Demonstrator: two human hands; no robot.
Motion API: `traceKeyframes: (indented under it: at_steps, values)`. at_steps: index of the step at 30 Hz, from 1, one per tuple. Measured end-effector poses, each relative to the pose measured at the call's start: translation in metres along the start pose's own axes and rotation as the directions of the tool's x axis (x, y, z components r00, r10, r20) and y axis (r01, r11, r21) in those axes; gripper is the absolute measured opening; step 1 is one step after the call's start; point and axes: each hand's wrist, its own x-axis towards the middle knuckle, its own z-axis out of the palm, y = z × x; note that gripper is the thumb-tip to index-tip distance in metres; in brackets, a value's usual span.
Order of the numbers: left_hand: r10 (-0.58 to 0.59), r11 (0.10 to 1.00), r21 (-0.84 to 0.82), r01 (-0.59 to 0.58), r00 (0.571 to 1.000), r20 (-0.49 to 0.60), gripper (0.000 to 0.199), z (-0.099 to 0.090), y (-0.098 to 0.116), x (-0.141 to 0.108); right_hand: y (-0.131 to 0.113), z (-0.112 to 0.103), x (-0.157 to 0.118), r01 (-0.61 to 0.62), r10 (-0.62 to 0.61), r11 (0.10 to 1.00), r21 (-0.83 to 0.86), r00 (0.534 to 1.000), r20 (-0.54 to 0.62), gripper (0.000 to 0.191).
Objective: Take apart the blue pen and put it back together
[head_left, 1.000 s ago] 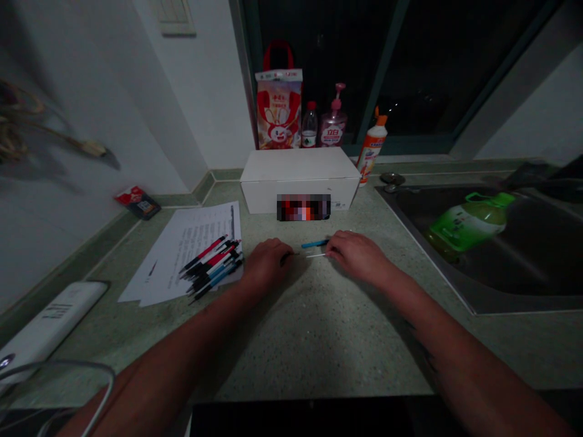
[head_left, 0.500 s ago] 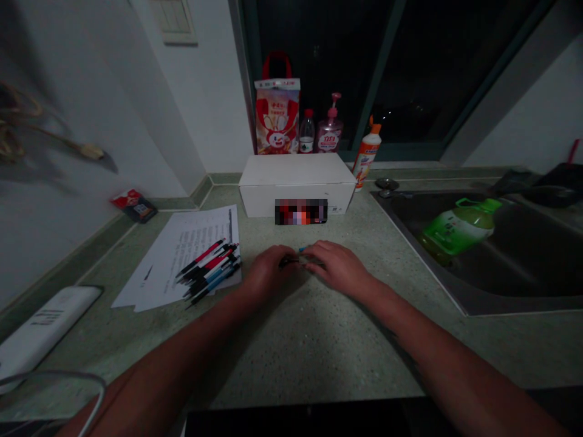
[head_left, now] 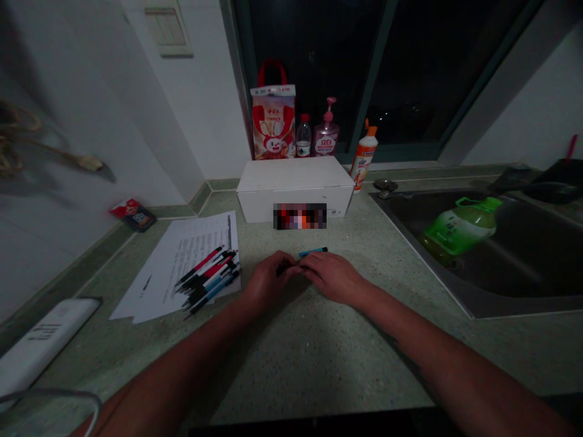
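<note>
My left hand [head_left: 268, 280] and my right hand [head_left: 332, 277] meet at the middle of the stone counter [head_left: 310, 352]. The left fingers pinch a small dark pen part [head_left: 286, 268], mostly hidden. My right fingertips press against it, seemingly holding the thin white pen refill, which is hidden from view. Just beyond the right fingers, a blue pen barrel [head_left: 313, 251] lies on the counter. To the left of my left hand, a pile of several red, black and blue pens [head_left: 207, 281] rests on sheets of printed paper [head_left: 169, 273].
A white cardboard box [head_left: 295, 188] stands behind my hands, with bottles and a red-handled bag [head_left: 273, 121] beyond it. A steel sink [head_left: 460, 255] holding a green bottle [head_left: 460, 229] lies right. A white power strip [head_left: 43, 346] lies at the left.
My hands have drawn together from slightly apart, and the white refill seen between them earlier is now hidden. The view has tilted slightly, and the blue barrel lies uncovered.
</note>
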Motion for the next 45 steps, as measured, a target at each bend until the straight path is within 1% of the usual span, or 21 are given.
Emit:
traceKeyframes:
  at_steps: [3, 6, 12, 16, 18, 20, 24, 25, 26, 29, 30, 31, 33, 35, 36, 37, 39, 40, 41, 43, 45]
  values:
    - [0.0, 1.0, 0.031, 0.002, 0.998, -0.071, 0.008, -0.002, 0.0, 0.002, 0.007, -0.002, -0.001, -0.045, 0.047, 0.998, 0.032, 0.998, -0.048, 0.019]
    - [-0.043, 0.999, 0.018, 0.045, 0.992, -0.122, 0.011, -0.004, 0.001, 0.005, 0.014, 0.0, -0.001, -0.068, 0.076, 0.993, 0.097, 0.994, -0.08, 0.02]
    - [-0.161, 0.984, -0.102, 0.147, 0.977, -0.143, 0.01, -0.004, 0.001, 0.008, 0.018, 0.007, 0.001, -0.07, 0.098, 0.979, 0.193, 0.986, -0.136, 0.019]
    - [-0.197, 0.977, -0.112, 0.182, 0.97, -0.139, 0.011, -0.005, 0.002, 0.008, 0.018, 0.007, 0.001, -0.072, 0.114, 0.972, 0.223, 0.977, -0.18, 0.016]
    - [-0.191, 0.98, -0.088, 0.179, 0.97, -0.154, 0.01, -0.005, 0.003, 0.008, 0.017, 0.007, 0.002, -0.087, 0.135, 0.965, 0.247, 0.974, -0.182, 0.012]
    - [-0.165, 0.986, -0.067, 0.156, 0.972, -0.165, 0.01, -0.005, 0.004, 0.007, 0.016, 0.007, 0.002, -0.13, 0.178, 0.95, 0.283, 0.972, -0.152, 0.012]
    - [-0.121, 0.992, -0.064, 0.113, 0.982, -0.146, 0.009, -0.002, 0.004, 0.006, 0.012, 0.009, 0.003, -0.196, 0.234, 0.902, 0.384, 0.971, -0.055, 0.028]
    - [-0.124, 0.991, -0.064, 0.115, 0.982, -0.143, 0.008, -0.002, 0.003, 0.005, 0.011, 0.01, 0.004, -0.194, 0.235, 0.896, 0.399, 0.97, -0.055, 0.029]
    - [-0.13, 0.991, -0.063, 0.122, 0.981, -0.144, 0.008, -0.002, 0.003, 0.005, 0.011, 0.011, 0.004, -0.188, 0.237, 0.895, 0.405, 0.969, -0.072, 0.026]
    - [-0.146, 0.989, -0.06, 0.139, 0.978, -0.15, 0.007, -0.002, 0.003, 0.005, 0.01, 0.014, 0.003, -0.156, 0.242, 0.898, 0.412, 0.956, -0.166, 0.005]
    - [-0.144, 0.989, -0.06, 0.136, 0.979, -0.147, 0.007, -0.002, 0.003, 0.005, 0.011, 0.014, 0.003, -0.152, 0.248, 0.896, 0.417, 0.951, -0.187, 0.004]
    - [-0.136, 0.99, -0.061, 0.129, 0.98, -0.144, 0.008, -0.002, 0.003, 0.005, 0.011, 0.015, 0.003, -0.157, 0.259, 0.892, 0.424, 0.946, -0.194, 0.008]
    - [-0.118, 0.992, -0.06, 0.11, 0.983, -0.142, 0.008, -0.003, 0.004, 0.005, 0.011, 0.014, 0.003, -0.188, 0.277, 0.885, 0.426, 0.948, -0.157, 0.008]
    - [-0.106, 0.993, -0.056, 0.099, 0.985, -0.139, 0.008, -0.003, 0.004, 0.005, 0.011, 0.014, 0.003, -0.216, 0.282, 0.883, 0.417, 0.954, -0.104, 0.022]
    - [-0.105, 0.994, -0.053, 0.098, 0.985, -0.139, 0.008, -0.003, 0.004, 0.005, 0.011, 0.013, 0.003, -0.214, 0.277, 0.882, 0.419, 0.956, -0.097, 0.025]
    - [-0.106, 0.994, -0.05, 0.1, 0.985, -0.138, 0.008, -0.003, 0.004, 0.005, 0.011, 0.013, 0.003, -0.202, 0.271, 0.88, 0.429, 0.957, -0.105, 0.022]
    - [-0.107, 0.994, -0.048, 0.101, 0.985, -0.134, 0.008, -0.003, 0.003, 0.005, 0.011, 0.014, 0.003, -0.177, 0.277, 0.864, 0.472, 0.949, -0.15, 0.006]
    - [-0.103, 0.994, -0.051, 0.097, 0.985, -0.135, 0.008, -0.003, 0.003, 0.005, 0.011, 0.015, 0.003, -0.168, 0.278, 0.854, 0.493, 0.947, -0.159, 0.013]
    - [-0.097, 0.994, -0.055, 0.091, 0.986, -0.133, 0.008, -0.002, 0.002, 0.005, 0.011, 0.016, 0.004, -0.163, 0.269, 0.848, 0.505, 0.952, -0.144, 0.014]
    - [-0.08, 0.996, -0.059, 0.073, 0.989, -0.124, 0.007, -0.002, 0.001, 0.004, 0.01, 0.017, 0.004, -0.158, 0.238, 0.854, 0.495, 0.966, -0.101, 0.01]
    - [-0.069, 0.996, -0.055, 0.063, 0.991, -0.112, 0.007, -0.002, 0.002, 0.004, 0.01, 0.017, 0.003, -0.142, 0.217, 0.867, 0.478, 0.97, -0.106, 0.012]
